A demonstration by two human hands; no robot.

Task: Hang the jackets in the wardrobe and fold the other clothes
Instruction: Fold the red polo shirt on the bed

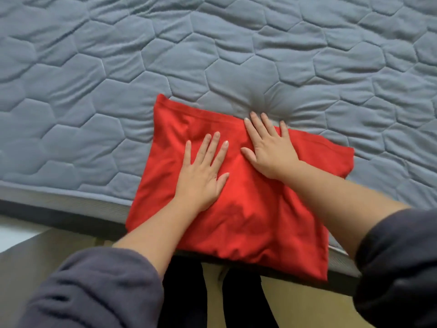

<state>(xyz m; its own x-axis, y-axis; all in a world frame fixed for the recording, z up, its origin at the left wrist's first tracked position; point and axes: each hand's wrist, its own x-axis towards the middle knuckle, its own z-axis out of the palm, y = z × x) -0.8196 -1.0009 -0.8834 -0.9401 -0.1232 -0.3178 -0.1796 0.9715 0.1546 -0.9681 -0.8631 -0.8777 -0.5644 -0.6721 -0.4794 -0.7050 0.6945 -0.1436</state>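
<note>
A red garment, folded into a rough rectangle, lies on the near edge of the bed, its lower corner hanging over the side. My left hand lies flat on its middle with fingers straight and spread. My right hand presses flat on the garment's far edge, its fingertips reaching onto the mattress. Neither hand grips the cloth. No jacket or wardrobe is in view.
The grey quilted mattress with a hexagon pattern fills the upper view. Its front edge runs across the lower left. Below it are the floor and my dark trouser legs.
</note>
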